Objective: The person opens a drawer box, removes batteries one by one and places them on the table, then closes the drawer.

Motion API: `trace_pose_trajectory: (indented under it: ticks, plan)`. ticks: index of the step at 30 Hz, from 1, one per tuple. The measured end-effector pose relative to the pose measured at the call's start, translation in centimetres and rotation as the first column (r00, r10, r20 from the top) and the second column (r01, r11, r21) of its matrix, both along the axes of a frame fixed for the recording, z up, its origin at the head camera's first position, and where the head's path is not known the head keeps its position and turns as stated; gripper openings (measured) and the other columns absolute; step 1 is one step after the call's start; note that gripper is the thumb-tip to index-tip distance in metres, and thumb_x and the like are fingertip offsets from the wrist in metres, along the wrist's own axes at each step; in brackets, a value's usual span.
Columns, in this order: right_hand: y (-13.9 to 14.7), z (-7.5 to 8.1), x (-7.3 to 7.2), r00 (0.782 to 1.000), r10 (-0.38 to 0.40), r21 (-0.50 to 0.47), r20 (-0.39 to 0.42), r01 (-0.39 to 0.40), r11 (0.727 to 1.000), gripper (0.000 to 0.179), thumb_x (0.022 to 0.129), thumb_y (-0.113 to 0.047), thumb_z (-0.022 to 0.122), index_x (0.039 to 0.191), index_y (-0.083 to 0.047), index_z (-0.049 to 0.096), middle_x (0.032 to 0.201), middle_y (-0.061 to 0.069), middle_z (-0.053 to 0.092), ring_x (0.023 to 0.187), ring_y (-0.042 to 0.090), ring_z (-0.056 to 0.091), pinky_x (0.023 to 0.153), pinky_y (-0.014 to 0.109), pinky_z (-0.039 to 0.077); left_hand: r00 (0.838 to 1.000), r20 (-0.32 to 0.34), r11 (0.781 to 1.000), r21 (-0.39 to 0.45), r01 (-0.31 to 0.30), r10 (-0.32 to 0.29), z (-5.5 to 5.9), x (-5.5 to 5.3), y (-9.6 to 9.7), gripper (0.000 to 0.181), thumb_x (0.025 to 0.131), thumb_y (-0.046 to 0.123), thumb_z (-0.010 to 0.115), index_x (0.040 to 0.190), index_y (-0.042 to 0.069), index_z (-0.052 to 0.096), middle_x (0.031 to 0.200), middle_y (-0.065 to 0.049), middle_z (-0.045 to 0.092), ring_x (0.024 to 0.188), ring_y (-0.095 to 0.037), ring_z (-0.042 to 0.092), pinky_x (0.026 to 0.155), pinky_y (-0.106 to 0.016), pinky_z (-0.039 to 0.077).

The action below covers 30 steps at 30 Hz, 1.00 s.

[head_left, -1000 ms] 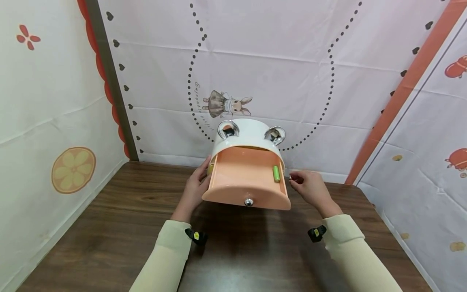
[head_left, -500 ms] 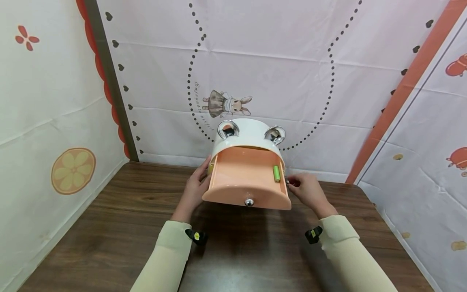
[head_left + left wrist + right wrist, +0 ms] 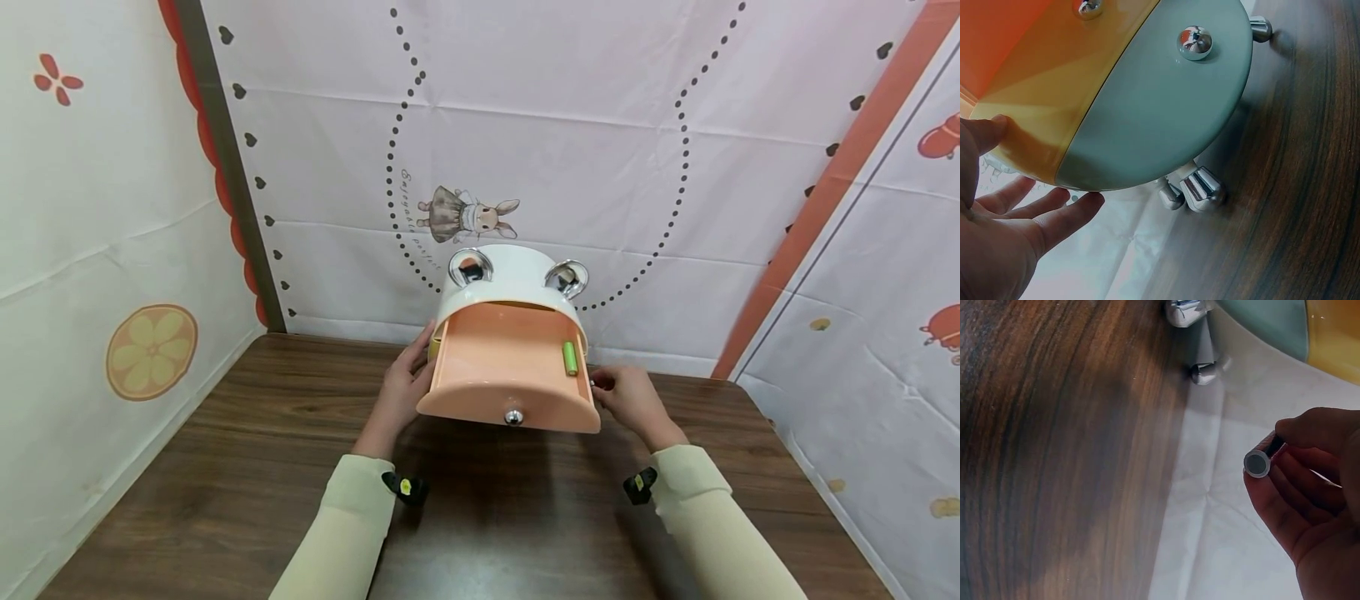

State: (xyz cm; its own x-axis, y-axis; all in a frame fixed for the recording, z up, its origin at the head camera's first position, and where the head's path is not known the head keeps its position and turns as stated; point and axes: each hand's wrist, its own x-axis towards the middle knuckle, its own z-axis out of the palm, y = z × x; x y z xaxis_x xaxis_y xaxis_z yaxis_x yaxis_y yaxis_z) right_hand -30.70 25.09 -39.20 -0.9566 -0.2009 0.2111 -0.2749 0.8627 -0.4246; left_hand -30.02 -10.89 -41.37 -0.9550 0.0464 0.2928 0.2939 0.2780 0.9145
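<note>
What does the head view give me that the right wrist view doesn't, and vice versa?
Head only: the left hand, and a green cylinder lying in the open orange drawer.
Right wrist only: the teal panel and metal feet.
Both: the right hand pinching a small cylinder, barely visible in the head view, plus the yellow panel, wooden table and pale backdrop.

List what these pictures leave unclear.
Head: fronts of the yellow drawer and green drawer, behind the orange drawer.
Head: print on the green cylinder, too small.
Right wrist: far end of the held cylinder, covered by fingers of the right hand.
Left wrist: much of the orange drawer, cut by the edge.
</note>
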Motion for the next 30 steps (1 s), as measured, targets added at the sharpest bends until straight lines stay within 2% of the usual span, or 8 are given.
trace_pose_trajectory:
  ticks: [7, 16, 25, 30]
  plan:
    - [-0.2, -0.7, -0.1, 0.996, -0.043, -0.007, 0.075, 0.043, 0.999, 0.022, 0.093, -0.02, 0.063, 0.106, -0.006, 0.073, 0.089, 0.008, 0.071, 0.068, 0.013, 0.061, 0.058, 0.029, 0.05, 1.0, 0.001, 1.0, -0.002, -0.007, 0.007, 0.0, 0.0, 0.0, 0.056, 0.097, 0.04, 0.055, 0.147, 0.048, 0.032, 0.145, -0.003, 0.048, 0.131, -0.03, 0.051, 0.092, -0.048, 0.053]
    - [-0.1, -1.5, -0.4, 0.992, -0.07, 0.012, 0.109, 0.069, 0.998, 0.024, 0.092, -0.019, 0.064, 0.107, -0.002, 0.072, 0.092, 0.01, 0.072, 0.069, 0.013, 0.062, 0.059, 0.03, 0.051, 1.0, 0.005, 1.0, 0.009, 0.0, 0.0, 0.1, 0.0, 0.0, 0.055, 0.098, 0.034, 0.055, 0.144, 0.053, 0.032, 0.146, -0.003, 0.047, 0.131, -0.028, 0.051, 0.096, -0.048, 0.051]
    - [0.0, -2.4, -0.5, 0.991, -0.079, 0.019, 0.111, 0.077, 0.997, 0.025, 0.09, -0.018, 0.065, 0.106, -0.002, 0.074, 0.087, 0.009, 0.073, 0.065, 0.013, 0.059, 0.058, 0.029, 0.049, 1.0, 0.0, 1.0, 0.01, -0.004, 0.004, 0.1, 0.0, 0.1, 0.057, 0.098, 0.033, 0.055, 0.15, 0.041, 0.033, 0.146, -0.004, 0.047, 0.131, -0.029, 0.051, 0.096, -0.048, 0.05]
    - [0.2, -2.9, -0.7, 0.988, -0.084, 0.006, 0.13, 0.084, 0.996, 0.024, 0.088, -0.019, 0.067, 0.106, -0.003, 0.074, 0.086, 0.007, 0.073, 0.068, 0.013, 0.06, 0.06, 0.03, 0.05, 1.0, 0.002, 1.0, 0.005, -0.005, 0.005, 0.1, 0.0, 0.1, 0.057, 0.098, 0.034, 0.055, 0.15, 0.041, 0.033, 0.145, -0.004, 0.048, 0.13, -0.029, 0.051, 0.096, -0.048, 0.051]
